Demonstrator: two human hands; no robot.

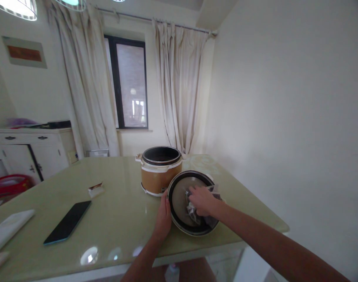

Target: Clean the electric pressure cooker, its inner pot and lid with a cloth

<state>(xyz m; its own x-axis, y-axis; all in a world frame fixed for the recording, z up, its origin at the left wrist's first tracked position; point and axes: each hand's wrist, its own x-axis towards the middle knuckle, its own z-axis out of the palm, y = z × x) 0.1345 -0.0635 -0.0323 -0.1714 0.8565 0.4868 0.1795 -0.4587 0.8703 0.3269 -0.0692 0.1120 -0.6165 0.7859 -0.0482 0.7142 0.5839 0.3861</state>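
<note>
A round pressure cooker lid (179, 192) is tilted on the table, its metal inner face and dark sealing ring turned toward me. My left hand (163, 217) grips the lid's left rim. Against the inner face, my right hand (204, 200) is closed on a crumpled grey-and-white cloth (193, 213), pressed near the middle of the lid. Part of the cloth is hidden under my fingers. Just behind the lid stands the brown-and-white cooker body (155, 176), uncovered, with a dark inner pot (161, 154) in it.
A black tablet or phone (67, 222) lies on the pale green table (117, 235). Left of it is a white flat object (11, 229); beyond it, a small packet (96, 190). A wall (284, 98) rises on the right. Below the table edge, a bottle top (172, 270) shows.
</note>
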